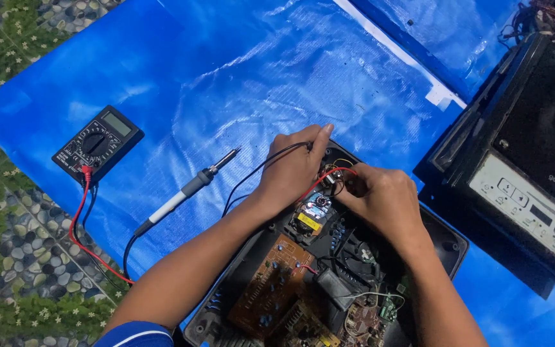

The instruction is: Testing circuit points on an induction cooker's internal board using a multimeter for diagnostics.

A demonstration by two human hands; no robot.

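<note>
We work over an open black device case (448,241) lying on a blue tarp (258,71). Our left hand (293,168) pinches the black probe lead (261,168) between closed fingers (321,136), holding its tip down at the far end of the case. Our right hand (383,196) is curled just beside it, fingers closed on the red probe lead (319,181), pressed onto the same cluster of parts; the exact contact point is hidden by our hands. Inside the case lie a brown circuit board (268,283) and a yellow-wrapped transformer (309,222), near our wrists. To the left on the tarp rests a soldering iron (187,191), untouched, and farther left a black multimeter (97,142) with red and black wires plugged in. At the right sits a black appliance with a grey button panel (528,205).
</note>
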